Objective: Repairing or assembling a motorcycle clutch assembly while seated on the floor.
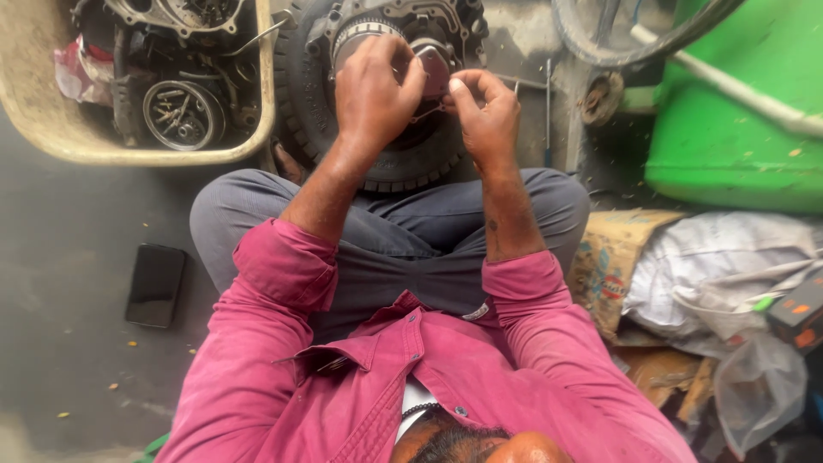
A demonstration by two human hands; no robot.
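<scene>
I sit cross-legged on the floor in a pink shirt and grey trousers. In front of my knees a metal engine assembly (369, 26) rests inside a small black tyre (300, 111). My left hand (373, 86) grips a small grey-pink part (435, 69) over the assembly. My right hand (484, 111) pinches a thin wire-like piece (426, 111) against that part with thumb and forefinger. What lies under the hands is hidden.
A beige tub (60, 137) of greasy engine parts stands at the upper left. A black phone (155, 285) lies on the floor at left. A green container (737, 120) and a white pipe (737, 90) are at upper right, cardboard (613, 257) and plastic bags (729, 274) at right.
</scene>
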